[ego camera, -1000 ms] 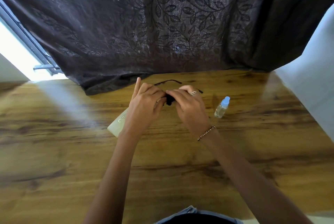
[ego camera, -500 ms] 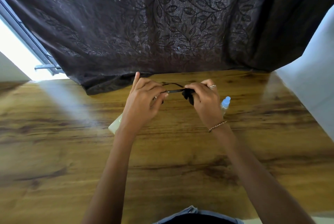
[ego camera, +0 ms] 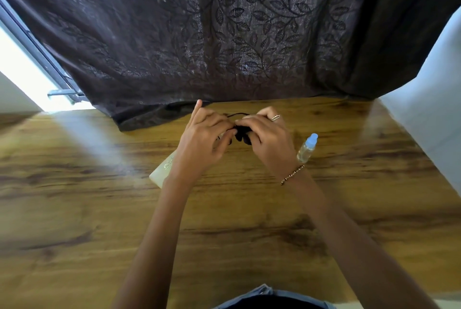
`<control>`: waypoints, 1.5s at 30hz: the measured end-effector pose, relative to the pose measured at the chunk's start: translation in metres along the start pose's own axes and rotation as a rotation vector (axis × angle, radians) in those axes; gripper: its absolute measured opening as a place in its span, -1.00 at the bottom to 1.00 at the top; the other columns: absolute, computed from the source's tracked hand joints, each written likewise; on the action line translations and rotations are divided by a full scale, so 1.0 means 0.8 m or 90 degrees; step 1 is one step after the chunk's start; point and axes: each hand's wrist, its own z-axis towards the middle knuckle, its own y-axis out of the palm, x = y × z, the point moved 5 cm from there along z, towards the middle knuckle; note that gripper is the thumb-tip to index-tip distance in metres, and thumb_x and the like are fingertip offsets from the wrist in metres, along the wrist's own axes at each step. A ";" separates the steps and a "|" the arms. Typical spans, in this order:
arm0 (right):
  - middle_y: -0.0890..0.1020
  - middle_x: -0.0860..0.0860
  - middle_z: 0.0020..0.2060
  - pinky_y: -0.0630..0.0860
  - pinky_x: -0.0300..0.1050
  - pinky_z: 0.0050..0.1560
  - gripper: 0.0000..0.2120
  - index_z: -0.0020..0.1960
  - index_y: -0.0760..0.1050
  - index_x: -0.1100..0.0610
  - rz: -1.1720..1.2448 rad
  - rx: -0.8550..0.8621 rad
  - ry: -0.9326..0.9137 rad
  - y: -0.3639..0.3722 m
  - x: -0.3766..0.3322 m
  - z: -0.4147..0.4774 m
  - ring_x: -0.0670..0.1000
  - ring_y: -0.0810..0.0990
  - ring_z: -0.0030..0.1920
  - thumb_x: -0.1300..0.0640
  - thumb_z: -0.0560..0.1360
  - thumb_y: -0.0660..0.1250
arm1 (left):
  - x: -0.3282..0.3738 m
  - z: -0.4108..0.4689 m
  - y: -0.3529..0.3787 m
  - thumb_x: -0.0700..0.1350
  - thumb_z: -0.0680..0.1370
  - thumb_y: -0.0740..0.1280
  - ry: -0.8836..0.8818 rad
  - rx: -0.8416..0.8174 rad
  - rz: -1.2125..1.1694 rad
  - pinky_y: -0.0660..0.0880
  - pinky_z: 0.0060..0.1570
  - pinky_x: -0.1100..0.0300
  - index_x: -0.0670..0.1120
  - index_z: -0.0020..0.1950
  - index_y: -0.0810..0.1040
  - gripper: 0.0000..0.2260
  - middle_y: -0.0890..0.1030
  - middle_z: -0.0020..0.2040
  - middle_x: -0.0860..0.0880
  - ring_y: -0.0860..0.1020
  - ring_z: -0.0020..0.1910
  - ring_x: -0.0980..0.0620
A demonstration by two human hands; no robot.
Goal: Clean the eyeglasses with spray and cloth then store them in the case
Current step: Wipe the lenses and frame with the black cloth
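Observation:
Above the far middle of the wooden table point(ego camera: 99, 209), my left hand point(ego camera: 203, 139) pinches the thin black-framed eyeglasses point(ego camera: 235, 115); only one curved temple arm shows beyond my fingers. My right hand point(ego camera: 268, 139) is closed on a small black cloth point(ego camera: 242, 134), pressed against the glasses between both hands. A small clear spray bottle point(ego camera: 307, 148) with a pale blue cap lies on the table just right of my right wrist. A pale cream case point(ego camera: 163, 170) lies flat under my left forearm, partly hidden by it.
A dark leaf-patterned curtain point(ego camera: 224, 34) hangs along the table's far edge, its hem resting on the wood. A white wall point(ego camera: 429, 114) borders the right side. A bright window with a metal frame point(ego camera: 37, 54) is at the far left.
My right hand slid out to the right along the glasses with the cloth, then came back left, so both hands are close together again over the glasses.

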 end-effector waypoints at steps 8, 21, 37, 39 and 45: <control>0.62 -0.09 -0.24 0.52 -0.03 -0.16 -0.76 -0.04 0.64 0.22 0.041 0.007 0.126 -0.009 0.040 -0.005 0.02 0.48 -0.15 0.30 0.42 0.21 | -0.013 -0.006 -0.012 -0.05 0.56 0.31 -0.005 0.027 -0.020 0.11 0.48 -0.09 -0.16 -0.01 0.65 -0.79 0.65 -0.06 -0.01 0.49 0.06 -0.01; 0.70 0.00 -0.13 0.38 -0.18 -0.04 -0.78 -0.02 0.65 0.20 0.021 -0.034 -0.023 0.004 0.002 0.009 -0.03 0.42 -0.10 0.29 0.45 0.27 | -0.012 -0.004 -0.002 -0.09 0.55 0.32 -0.007 0.006 -0.026 0.16 0.46 -0.09 -0.17 -0.03 0.64 -0.82 0.64 -0.09 -0.02 0.51 0.03 -0.04; 0.69 -0.03 -0.15 0.48 -0.45 -0.10 -0.86 -0.06 0.66 0.11 0.205 -0.052 0.545 0.006 0.102 -0.046 -0.23 0.58 -0.18 0.24 0.39 0.48 | -0.045 -0.020 -0.045 -0.13 0.55 0.32 -0.084 0.123 -0.011 0.07 0.49 0.03 -0.19 -0.06 0.64 -0.84 0.64 -0.09 -0.05 0.50 0.00 0.01; 0.70 0.01 -0.11 0.52 -0.38 -0.08 -0.84 -0.05 0.64 0.11 0.373 -0.076 0.626 0.020 0.090 -0.046 -0.18 0.63 -0.12 0.24 0.38 0.49 | -0.038 -0.017 -0.039 -0.10 0.55 0.32 -0.063 0.089 0.027 0.02 0.50 0.04 -0.16 -0.06 0.64 -0.84 0.64 -0.09 -0.03 0.51 0.00 0.00; 0.68 0.08 -0.05 0.53 -0.14 0.03 -0.84 0.05 0.62 0.22 0.806 -0.154 0.758 0.051 0.049 -0.029 -0.03 0.63 0.02 0.23 0.48 0.38 | -0.009 -0.017 -0.012 -0.07 0.58 0.31 0.003 0.045 0.123 0.10 0.49 -0.03 -0.13 0.00 0.65 -0.82 0.65 -0.09 0.01 0.52 0.03 -0.04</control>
